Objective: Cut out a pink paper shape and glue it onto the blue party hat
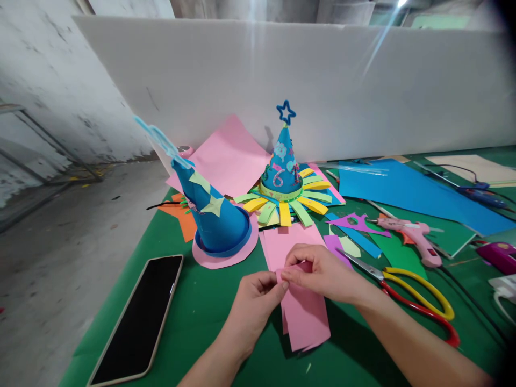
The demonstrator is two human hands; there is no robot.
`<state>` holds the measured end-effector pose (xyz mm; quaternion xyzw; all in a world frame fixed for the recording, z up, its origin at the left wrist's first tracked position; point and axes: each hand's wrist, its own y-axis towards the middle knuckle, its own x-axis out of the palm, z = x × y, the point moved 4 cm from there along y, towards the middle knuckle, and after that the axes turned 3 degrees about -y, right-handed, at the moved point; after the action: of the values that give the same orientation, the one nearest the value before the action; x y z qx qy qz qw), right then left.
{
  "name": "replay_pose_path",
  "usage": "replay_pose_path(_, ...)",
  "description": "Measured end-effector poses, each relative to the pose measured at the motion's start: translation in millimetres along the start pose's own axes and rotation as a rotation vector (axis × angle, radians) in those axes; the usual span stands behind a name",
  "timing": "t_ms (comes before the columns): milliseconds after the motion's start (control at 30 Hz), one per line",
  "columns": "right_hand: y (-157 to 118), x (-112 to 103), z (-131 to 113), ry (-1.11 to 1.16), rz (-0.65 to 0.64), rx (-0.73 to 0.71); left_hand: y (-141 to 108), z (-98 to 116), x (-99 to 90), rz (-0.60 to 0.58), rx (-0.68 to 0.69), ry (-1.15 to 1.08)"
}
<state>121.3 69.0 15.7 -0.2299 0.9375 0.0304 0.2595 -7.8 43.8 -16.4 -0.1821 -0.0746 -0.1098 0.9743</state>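
My left hand (260, 298) pinches the left edge of some pink paper (306, 314) between thumb and fingers. From the other side my right hand (318, 271) grips the same paper near its upper end, with a fold under the fingers. The lower part of the paper hangs toward me in uneven layers. Beyond my hands lies another stretch of pink paper (288, 242) on the green table; whether the two are joined is hidden. To the left stands a blue cone hat (220, 223) with a pink brim. Scissors (381, 275) with yellow and red handles lie beside my right forearm.
A phone (139, 322) lies at the left edge of the table. Farther back stands a decorated blue party hat (282, 166) with a star on top. To the right are a pink glue gun (415, 231), blue card (411, 191) and coloured scraps. A white board (322, 91) rises behind.
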Motion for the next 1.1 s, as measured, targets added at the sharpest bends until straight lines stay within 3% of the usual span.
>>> replay_pose_path(633,3.7,4.4,5.0,-0.083,0.087,0.050,-0.2,1.2,0.0,-0.011,0.047,0.052)
replay_pose_path(867,4.5,3.3,0.3,-0.096,0.102,0.026,-0.1,-4.2,2.0,-0.062,-0.041,-0.175)
replay_pose_path(1100,-2.6,-11.5,9.2,0.244,0.252,0.085,-0.3,-8.7,1.2,-0.047,-0.081,-0.311)
